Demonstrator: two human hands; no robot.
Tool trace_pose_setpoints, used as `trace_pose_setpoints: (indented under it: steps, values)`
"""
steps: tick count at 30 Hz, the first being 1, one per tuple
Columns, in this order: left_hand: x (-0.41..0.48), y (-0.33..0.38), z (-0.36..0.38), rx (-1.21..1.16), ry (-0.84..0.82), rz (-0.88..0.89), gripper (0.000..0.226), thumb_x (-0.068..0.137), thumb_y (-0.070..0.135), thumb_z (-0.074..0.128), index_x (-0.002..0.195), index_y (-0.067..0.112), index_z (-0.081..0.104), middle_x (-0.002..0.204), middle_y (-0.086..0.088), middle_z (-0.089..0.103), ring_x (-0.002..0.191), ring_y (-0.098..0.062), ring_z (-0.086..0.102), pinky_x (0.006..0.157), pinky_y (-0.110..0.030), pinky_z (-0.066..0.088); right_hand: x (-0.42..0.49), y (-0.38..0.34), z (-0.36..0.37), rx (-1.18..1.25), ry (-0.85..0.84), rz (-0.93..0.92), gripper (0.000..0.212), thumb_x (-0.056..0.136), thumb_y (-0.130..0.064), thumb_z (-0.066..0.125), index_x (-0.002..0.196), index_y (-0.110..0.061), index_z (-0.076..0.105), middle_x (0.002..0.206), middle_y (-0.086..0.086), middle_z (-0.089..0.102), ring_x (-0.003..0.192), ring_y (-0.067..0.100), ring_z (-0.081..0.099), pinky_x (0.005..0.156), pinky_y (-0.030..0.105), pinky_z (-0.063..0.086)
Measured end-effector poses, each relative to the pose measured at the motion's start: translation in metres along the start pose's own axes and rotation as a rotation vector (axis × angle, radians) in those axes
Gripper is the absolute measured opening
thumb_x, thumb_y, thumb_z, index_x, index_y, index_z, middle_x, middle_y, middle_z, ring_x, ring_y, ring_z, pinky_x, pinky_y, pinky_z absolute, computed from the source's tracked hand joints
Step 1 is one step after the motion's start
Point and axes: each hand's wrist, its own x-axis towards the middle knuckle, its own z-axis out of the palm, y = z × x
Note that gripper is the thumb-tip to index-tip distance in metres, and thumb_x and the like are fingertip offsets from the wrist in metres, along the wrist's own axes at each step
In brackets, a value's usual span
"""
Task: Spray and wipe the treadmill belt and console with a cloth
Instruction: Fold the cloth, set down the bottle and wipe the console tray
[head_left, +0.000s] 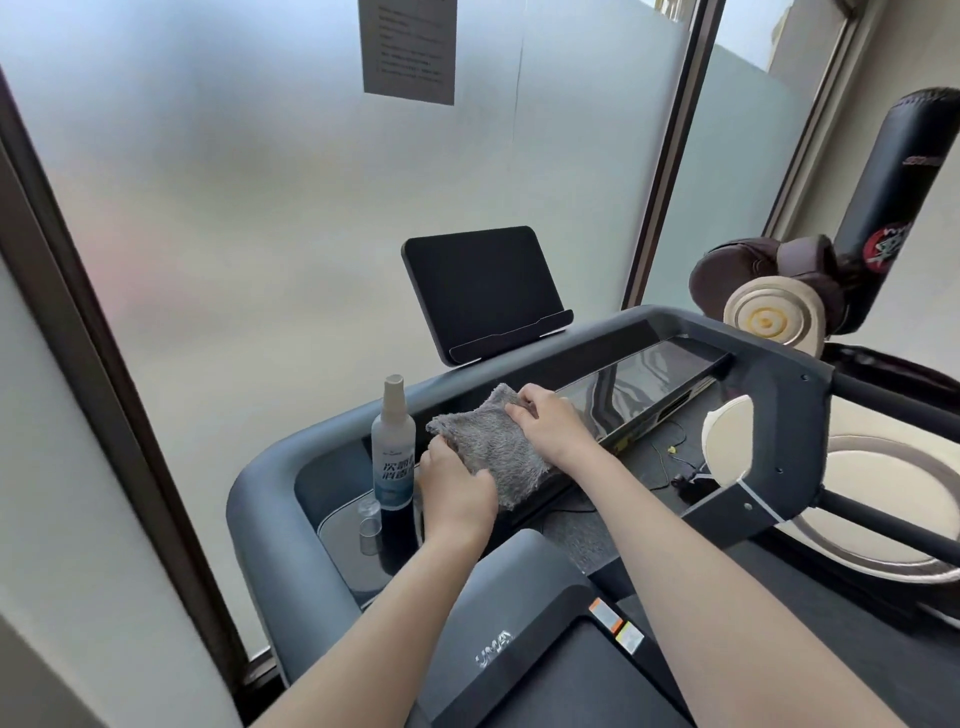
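Two hands hold the grey fluffy cloth (493, 449) over the left end of the treadmill console (649, 384), where the glossy black panel begins. Your left hand (457, 491) has its grip closed round the cloth's near edge, and your right hand (550, 423) pinches the far edge with curled fingers. The cloth is stretched between them, apparently lying against the console.

Just left of the cloth, the spray bottle (393, 452) stands upright in the console's side tray (332, 493). Its white and blue label carries dark blue Chinese characters, partly covered by your left hand, so you cannot read the whole line. A small clear cap (370, 527) sits in front of the bottle.

Behind the console, a dark tablet screen (480, 286) leans on its ledge, unlit. Below your arms, the grey motor cover (498, 613) bears silver lettering that looks like "UMA", with orange and white stickers (615, 623) beside it.

A printed notice (408, 49) is stuck to the frosted glass (234, 208), its text too small to read. At right stands a black punching bag (893, 208) with red lettering and a red and white emblem, with brown boxing gloves (753, 265) near it.
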Motion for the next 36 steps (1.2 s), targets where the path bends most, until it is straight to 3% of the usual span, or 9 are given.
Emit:
trace_pose_setpoints:
  steps: [3,8,12,14,17,22,28,36]
  values:
    - [-0.003,0.000,0.001,0.031,-0.049,-0.012,0.052,0.081,-0.001,0.054,0.131,-0.003,0.040,0.129,-0.018,0.045,0.120,-0.030,0.041,0.095,-0.028,0.033,-0.001,0.003,0.006,-0.124,-0.010,-0.005,0.019,0.097,-0.033,0.048,0.088,-0.016,0.049,0.082,0.002,0.054,0.083,0.025,0.049,0.068,0.031,0.034]
    - [-0.005,0.002,-0.001,0.102,-0.072,0.012,0.075,0.088,-0.002,0.049,0.151,0.001,0.008,0.145,-0.018,0.027,0.132,-0.028,0.031,0.099,-0.022,0.024,-0.002,0.006,0.011,-0.281,0.016,-0.001,0.028,0.097,-0.042,0.045,0.104,-0.016,0.053,0.097,0.007,0.060,0.090,0.029,0.055,0.068,0.032,0.037]
    - [-0.007,-0.001,0.002,0.196,-0.071,0.067,0.068,0.089,0.002,0.048,0.148,0.000,0.017,0.145,-0.019,0.021,0.135,-0.031,0.027,0.109,-0.027,0.022,-0.001,0.010,0.018,-0.458,0.074,-0.079,0.028,0.097,-0.042,0.045,0.108,-0.016,0.049,0.108,0.008,0.063,0.102,0.030,0.058,0.069,0.034,0.039]
    - [-0.008,-0.002,0.004,0.314,-0.076,0.096,0.065,0.093,0.010,0.047,0.149,0.001,0.015,0.155,-0.021,0.006,0.142,-0.034,0.012,0.115,-0.034,0.014,-0.002,0.015,0.016,-0.458,0.113,-0.142,0.034,0.097,-0.039,0.046,0.124,-0.019,0.046,0.119,0.005,0.058,0.111,0.027,0.053,0.080,0.038,0.043]
    - [-0.012,-0.002,0.004,0.505,-0.144,0.167,0.070,0.100,0.032,0.040,0.151,0.002,0.004,0.158,-0.018,-0.018,0.147,-0.029,-0.011,0.118,-0.036,0.004,-0.001,0.025,0.010,-0.371,0.017,-0.296,0.041,0.100,-0.033,0.043,0.141,-0.026,0.042,0.142,-0.004,0.048,0.132,0.017,0.038,0.104,0.039,0.031]
    - [-0.013,-0.014,0.005,0.639,-0.294,0.165,0.084,0.098,0.055,0.028,0.150,0.000,-0.008,0.159,-0.014,-0.017,0.146,-0.023,-0.018,0.118,-0.035,-0.005,-0.012,0.033,0.005,-0.201,-0.246,-0.260,0.040,0.101,-0.028,0.042,0.141,-0.025,0.044,0.152,-0.006,0.035,0.144,0.011,0.022,0.117,0.031,0.014]
    - [-0.017,-0.020,0.004,0.803,-0.299,0.165,0.086,0.095,0.062,0.018,0.150,0.003,-0.011,0.158,-0.012,-0.020,0.146,-0.023,-0.020,0.119,-0.040,-0.007,-0.016,0.049,0.010,-0.378,-0.314,-0.232,0.046,0.103,-0.042,0.020,0.149,-0.038,0.018,0.158,-0.019,0.009,0.147,0.010,-0.003,0.119,0.045,-0.002]
    - [-0.019,-0.023,0.007,0.867,-0.294,0.157,0.088,0.094,0.064,0.017,0.150,0.004,-0.015,0.158,-0.011,-0.022,0.145,-0.023,-0.021,0.119,-0.041,-0.009,-0.019,0.045,0.010,-0.404,-0.335,-0.226,0.047,0.104,-0.041,0.019,0.150,-0.036,0.013,0.158,-0.017,0.004,0.148,0.013,-0.005,0.119,0.044,-0.004]
